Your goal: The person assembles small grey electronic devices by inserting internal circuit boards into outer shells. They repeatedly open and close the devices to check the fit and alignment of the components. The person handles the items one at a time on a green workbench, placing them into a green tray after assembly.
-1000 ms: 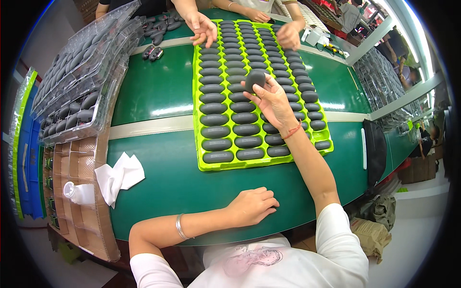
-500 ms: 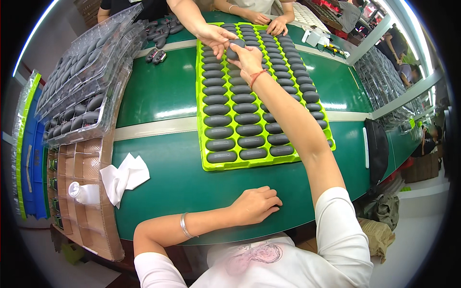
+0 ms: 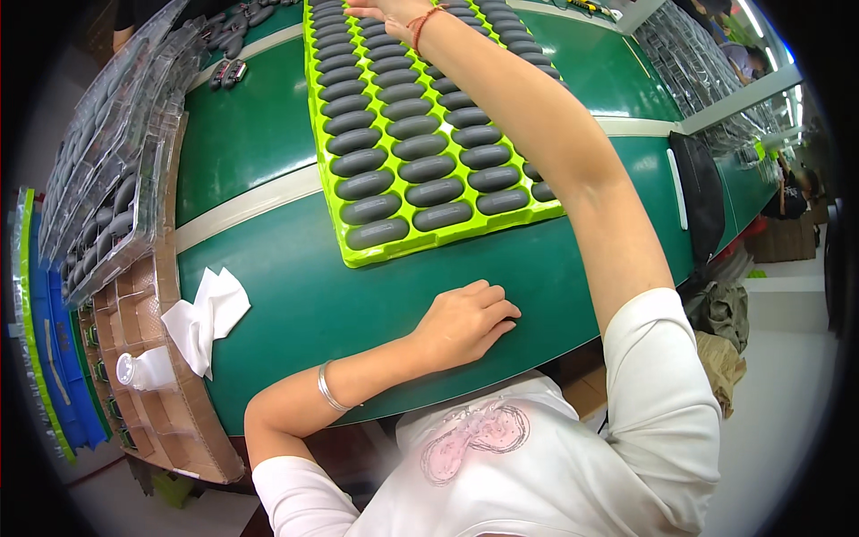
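Observation:
My right hand (image 3: pixel 394 12) reaches far forward over the bright green tray (image 3: pixel 394 251), cut by the upper picture edge. Its visible fingers are stretched out and apart, with no object showing in them. Dark grey rounded oblong pieces (image 3: pixel 442 216) fill the tray's pockets in long rows. My left hand (image 3: pixel 461 327) rests on the green tabletop between the tray and my body. Its fingers are loosely curled, closed on nothing that I can see.
A crumpled white cloth (image 3: pixel 210 313) lies at the table's left, beside a cardboard divider box (image 3: pixel 143 309) holding a white bottle (image 3: pixel 148 369). Clear plastic trays (image 3: pixel 116 152) are stacked behind it. Two small dark pieces (image 3: pixel 228 74) lie left of the tray. A black pouch (image 3: pixel 696 201) sits at the right edge.
The view has shifted, so the tray sits higher and further left. The grey piece in my right hand and the other person's hand beside it are out of sight. My left hand stays resting.

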`<state>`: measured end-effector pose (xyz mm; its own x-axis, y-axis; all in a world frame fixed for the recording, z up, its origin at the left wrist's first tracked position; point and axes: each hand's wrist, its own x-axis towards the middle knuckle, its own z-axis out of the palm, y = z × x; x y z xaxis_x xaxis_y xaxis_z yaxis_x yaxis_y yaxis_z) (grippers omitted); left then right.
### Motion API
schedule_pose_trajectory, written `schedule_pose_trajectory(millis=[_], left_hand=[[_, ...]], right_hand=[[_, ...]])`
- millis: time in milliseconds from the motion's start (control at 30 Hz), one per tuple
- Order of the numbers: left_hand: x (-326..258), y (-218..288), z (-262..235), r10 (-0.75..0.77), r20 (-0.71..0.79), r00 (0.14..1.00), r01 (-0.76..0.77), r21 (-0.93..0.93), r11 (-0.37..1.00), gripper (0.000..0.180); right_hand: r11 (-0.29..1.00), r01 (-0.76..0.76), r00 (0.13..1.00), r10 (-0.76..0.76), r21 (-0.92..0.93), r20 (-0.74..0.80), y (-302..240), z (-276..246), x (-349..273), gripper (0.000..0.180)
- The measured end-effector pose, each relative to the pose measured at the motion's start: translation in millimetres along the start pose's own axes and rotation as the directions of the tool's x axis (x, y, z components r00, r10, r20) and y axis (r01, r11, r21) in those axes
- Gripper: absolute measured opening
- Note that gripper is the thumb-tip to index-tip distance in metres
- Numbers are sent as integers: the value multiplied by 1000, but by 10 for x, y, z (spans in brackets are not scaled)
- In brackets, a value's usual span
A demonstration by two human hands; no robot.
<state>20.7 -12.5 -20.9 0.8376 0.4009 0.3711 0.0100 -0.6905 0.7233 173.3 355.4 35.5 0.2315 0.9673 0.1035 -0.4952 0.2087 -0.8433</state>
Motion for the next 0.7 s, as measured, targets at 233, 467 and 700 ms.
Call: schedule_pose_trajectory(millis=[233, 467, 700], left_hand=[[-71, -4, -24, -58, 3, 998, 58, -14, 998, 13], [-137, 50, 49, -74, 271, 960, 7, 240, 971, 34], [205, -11, 328, 59, 417, 907, -71, 13, 997, 38]], right_hand=[[845, 163, 849, 143, -509, 509, -740, 195, -2032, 30], [775, 362, 502, 307, -518, 809, -468, -104, -3426, 32], [829, 165, -28, 545, -534, 838, -373, 4, -3482, 58]])
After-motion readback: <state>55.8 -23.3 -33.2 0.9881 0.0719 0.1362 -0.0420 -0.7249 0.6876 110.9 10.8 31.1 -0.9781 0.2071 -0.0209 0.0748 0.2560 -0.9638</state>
